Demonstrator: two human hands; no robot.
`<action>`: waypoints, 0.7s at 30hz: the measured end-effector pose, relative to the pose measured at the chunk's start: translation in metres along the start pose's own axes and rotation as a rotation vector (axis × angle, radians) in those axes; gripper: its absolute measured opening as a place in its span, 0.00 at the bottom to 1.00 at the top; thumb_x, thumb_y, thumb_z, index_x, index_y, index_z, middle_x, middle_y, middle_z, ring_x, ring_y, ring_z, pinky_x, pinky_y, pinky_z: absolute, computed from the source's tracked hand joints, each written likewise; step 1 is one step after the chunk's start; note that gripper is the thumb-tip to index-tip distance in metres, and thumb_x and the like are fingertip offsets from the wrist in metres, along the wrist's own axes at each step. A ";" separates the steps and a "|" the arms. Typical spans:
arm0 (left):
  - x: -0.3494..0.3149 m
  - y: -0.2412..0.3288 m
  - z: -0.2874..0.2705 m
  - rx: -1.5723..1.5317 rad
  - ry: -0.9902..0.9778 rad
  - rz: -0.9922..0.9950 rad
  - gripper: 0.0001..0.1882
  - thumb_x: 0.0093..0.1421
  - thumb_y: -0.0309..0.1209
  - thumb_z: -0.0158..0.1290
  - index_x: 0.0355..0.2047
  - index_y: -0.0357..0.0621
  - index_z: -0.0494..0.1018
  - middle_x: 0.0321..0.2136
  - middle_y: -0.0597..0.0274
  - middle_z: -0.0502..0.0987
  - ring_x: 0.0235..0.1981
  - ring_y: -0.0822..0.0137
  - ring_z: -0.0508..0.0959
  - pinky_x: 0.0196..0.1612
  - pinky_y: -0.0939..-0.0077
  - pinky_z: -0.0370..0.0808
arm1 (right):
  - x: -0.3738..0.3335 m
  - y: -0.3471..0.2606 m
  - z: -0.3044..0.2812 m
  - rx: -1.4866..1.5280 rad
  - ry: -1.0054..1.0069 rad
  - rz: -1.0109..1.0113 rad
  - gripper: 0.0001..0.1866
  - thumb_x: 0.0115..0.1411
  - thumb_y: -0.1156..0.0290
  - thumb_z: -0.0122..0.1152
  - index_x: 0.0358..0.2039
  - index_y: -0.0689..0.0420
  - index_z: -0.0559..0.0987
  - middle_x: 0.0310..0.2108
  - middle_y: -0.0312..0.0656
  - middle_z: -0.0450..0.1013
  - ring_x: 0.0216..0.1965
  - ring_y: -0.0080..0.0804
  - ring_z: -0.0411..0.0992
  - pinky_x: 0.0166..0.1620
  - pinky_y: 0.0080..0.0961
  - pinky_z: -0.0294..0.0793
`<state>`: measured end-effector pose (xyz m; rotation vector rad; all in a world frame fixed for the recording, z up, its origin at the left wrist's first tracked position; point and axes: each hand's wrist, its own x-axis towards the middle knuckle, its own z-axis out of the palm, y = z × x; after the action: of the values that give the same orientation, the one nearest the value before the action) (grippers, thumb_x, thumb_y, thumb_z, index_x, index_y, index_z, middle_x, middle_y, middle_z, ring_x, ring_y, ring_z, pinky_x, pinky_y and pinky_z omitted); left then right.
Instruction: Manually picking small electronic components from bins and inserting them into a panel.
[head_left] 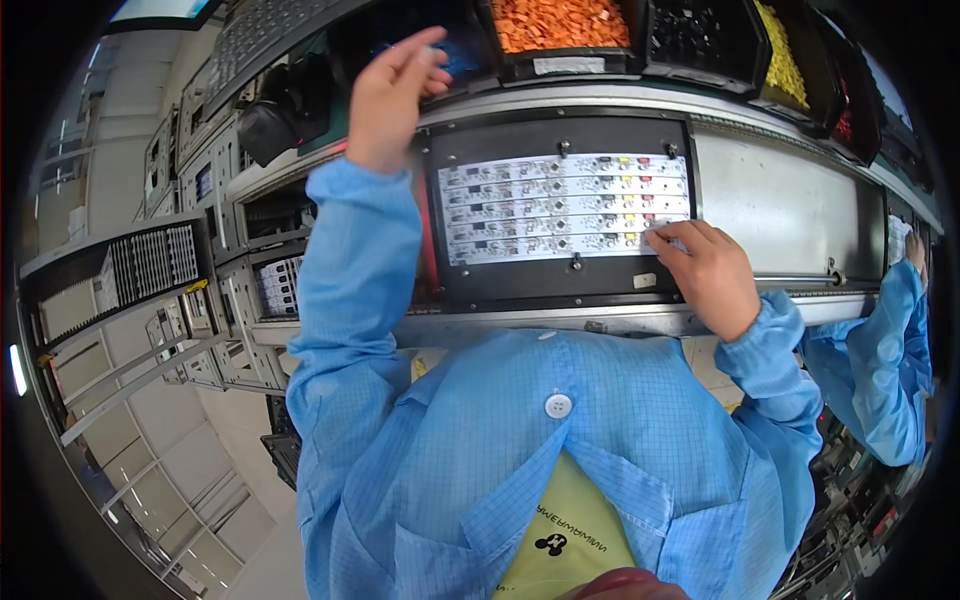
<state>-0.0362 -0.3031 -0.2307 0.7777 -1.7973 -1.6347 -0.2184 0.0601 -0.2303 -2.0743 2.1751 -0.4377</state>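
A black-framed fixture (600, 277) lies before me, holding a panel of several white circuit-board strips (520, 228). Small yellow, red and black parts stand in columns near the panel's right side. My right hand (712, 270) is at the lower right of the panel, thumb and fingers pinched at the lowest strips; whatever they grip is too small to make out. My left hand (388, 105) is raised past the fixture's far left corner, beside a dark bin (475, 50) with something blue in it. Its fingers are curled together, their contents hidden.
Along the far side stand bins of orange parts (562, 25), black parts (690, 35) and yellow parts (783, 60). A metal rail (560, 98) runs before them. Right of the fixture lies a bare metal plate (780, 200). Another person's blue sleeve (885, 370) shows at right.
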 end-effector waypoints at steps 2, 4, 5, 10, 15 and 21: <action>-0.019 -0.011 0.000 -0.183 -0.077 -0.135 0.18 0.72 0.30 0.56 0.59 0.36 0.75 0.45 0.58 0.82 0.42 0.72 0.81 0.48 0.80 0.79 | 0.015 0.006 -0.008 0.100 -0.081 -0.008 0.18 0.53 0.76 0.71 0.46 0.55 0.85 0.41 0.41 0.80 0.42 0.44 0.79 0.47 0.38 0.81; -0.040 -0.014 0.005 -0.309 -0.108 -0.229 0.15 0.72 0.29 0.57 0.55 0.36 0.72 0.46 0.54 0.82 0.45 0.68 0.83 0.51 0.77 0.80 | 0.052 0.011 -0.013 0.073 0.046 -0.016 0.13 0.54 0.73 0.73 0.41 0.55 0.84 0.40 0.43 0.80 0.42 0.48 0.78 0.47 0.41 0.79; -0.048 -0.015 0.009 -0.353 -0.127 -0.262 0.14 0.72 0.29 0.57 0.54 0.36 0.72 0.47 0.53 0.82 0.45 0.67 0.83 0.51 0.76 0.80 | 0.076 0.014 -0.011 0.030 0.157 -0.061 0.11 0.55 0.73 0.72 0.39 0.56 0.84 0.38 0.44 0.79 0.41 0.49 0.77 0.45 0.41 0.79; -0.069 -0.026 0.021 -0.489 -0.231 -0.351 0.11 0.74 0.29 0.54 0.51 0.39 0.68 0.50 0.48 0.81 0.47 0.66 0.82 0.51 0.76 0.80 | 0.202 0.032 0.020 -0.107 0.604 -0.067 0.07 0.60 0.67 0.72 0.34 0.55 0.83 0.34 0.40 0.80 0.39 0.43 0.77 0.39 0.38 0.78; -0.083 -0.027 0.015 -0.421 -0.214 -0.416 0.18 0.74 0.32 0.54 0.60 0.37 0.70 0.49 0.50 0.82 0.47 0.69 0.83 0.51 0.77 0.80 | 0.240 0.042 0.041 -0.202 0.544 0.110 0.09 0.64 0.60 0.67 0.37 0.50 0.83 0.35 0.36 0.81 0.39 0.37 0.79 0.38 0.35 0.80; -0.085 -0.035 0.008 -0.407 -0.228 -0.416 0.18 0.74 0.32 0.55 0.59 0.37 0.73 0.49 0.53 0.83 0.45 0.71 0.82 0.50 0.78 0.80 | 0.221 0.033 0.036 0.178 0.513 0.101 0.10 0.65 0.66 0.69 0.45 0.52 0.85 0.37 0.36 0.83 0.37 0.32 0.80 0.37 0.29 0.79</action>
<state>0.0156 -0.2367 -0.2689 0.8358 -1.4249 -2.3490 -0.2548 -0.1625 -0.2467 -1.8980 2.3675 -1.2164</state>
